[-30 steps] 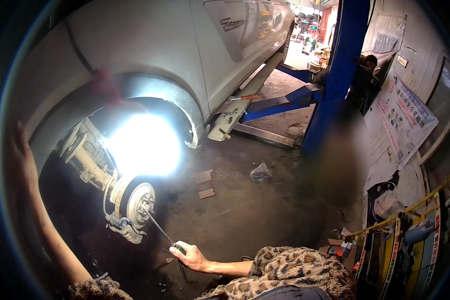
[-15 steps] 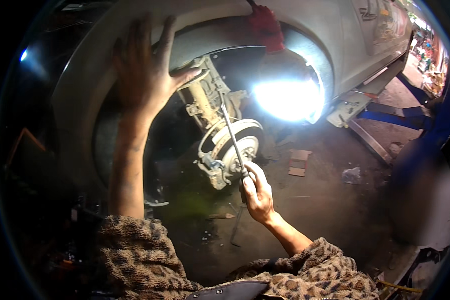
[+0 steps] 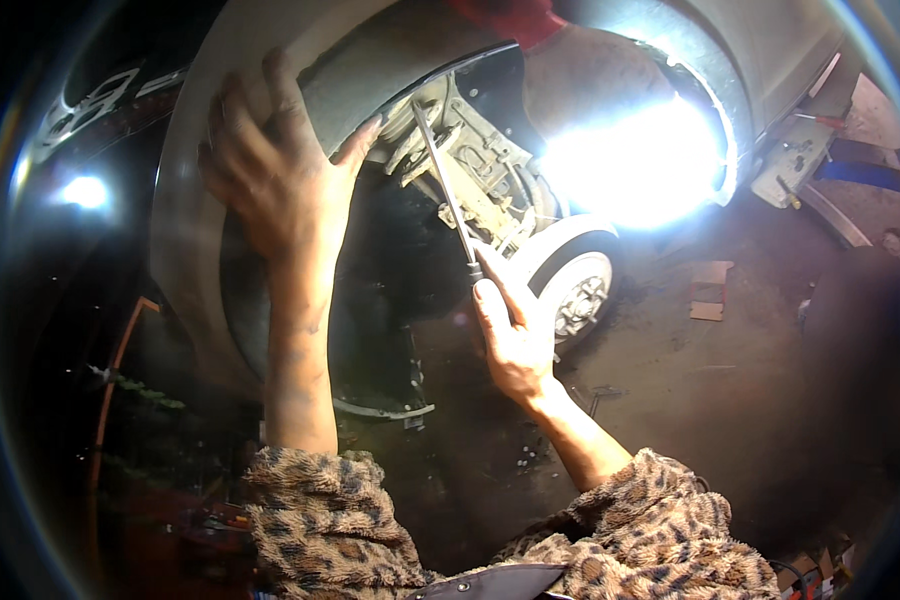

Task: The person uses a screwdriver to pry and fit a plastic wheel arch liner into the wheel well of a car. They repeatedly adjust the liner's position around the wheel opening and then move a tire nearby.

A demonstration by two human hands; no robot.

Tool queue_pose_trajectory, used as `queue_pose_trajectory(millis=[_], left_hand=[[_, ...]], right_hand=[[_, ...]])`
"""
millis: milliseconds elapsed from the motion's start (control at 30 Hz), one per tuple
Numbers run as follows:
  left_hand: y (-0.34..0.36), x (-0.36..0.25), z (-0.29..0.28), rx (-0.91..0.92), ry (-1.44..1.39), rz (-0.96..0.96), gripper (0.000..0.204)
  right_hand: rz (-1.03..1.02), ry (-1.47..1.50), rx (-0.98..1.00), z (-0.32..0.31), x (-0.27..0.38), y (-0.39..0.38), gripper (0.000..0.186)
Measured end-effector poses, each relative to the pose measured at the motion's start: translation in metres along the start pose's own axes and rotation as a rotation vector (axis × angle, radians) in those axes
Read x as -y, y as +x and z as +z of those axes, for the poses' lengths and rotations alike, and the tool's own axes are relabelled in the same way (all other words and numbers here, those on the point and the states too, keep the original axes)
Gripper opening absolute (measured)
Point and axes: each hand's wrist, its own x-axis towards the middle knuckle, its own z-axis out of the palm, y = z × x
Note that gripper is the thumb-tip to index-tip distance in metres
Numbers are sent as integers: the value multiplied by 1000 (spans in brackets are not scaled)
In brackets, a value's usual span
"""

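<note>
My left hand [image 3: 285, 180] is spread against the pale car fender [image 3: 195, 200], its thumb at the wheel arch edge. Lower and to the right, my right hand [image 3: 515, 335] grips a long screwdriver [image 3: 444, 180] with a dark handle, its metal shaft slanting up and left. The tip reaches in front of the upper suspension strut [image 3: 485, 195], beneath the arch; whether it touches anything I cannot tell. Below the strut sits the bare wheel hub with its brake disc [image 3: 580, 295]; no wheel is mounted on it.
A glaring work lamp [image 3: 635, 160] hangs in the arch to the right, below a red piece [image 3: 515, 15]. Blue lift arm [image 3: 870, 178] at the right edge. On the dark floor lies a small cardboard piece [image 3: 708, 290]. A curved strip [image 3: 385, 410] shows below the arch.
The view has shifted, so the hub and lamp appear farther right. The screwdriver tip has moved up and left, to the strut's top. My left hand stays on the fender.
</note>
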Motion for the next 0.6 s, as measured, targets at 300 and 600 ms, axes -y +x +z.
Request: queue_pose_trajectory(millis=[300, 600], left_hand=[[1, 0, -3, -10, 111, 38, 94], [-2, -1, -3, 11, 166, 20, 92]], right_hand=[[-82, 48, 32, 1, -2, 16, 35], [29, 96, 35, 2, 15, 10, 34]])
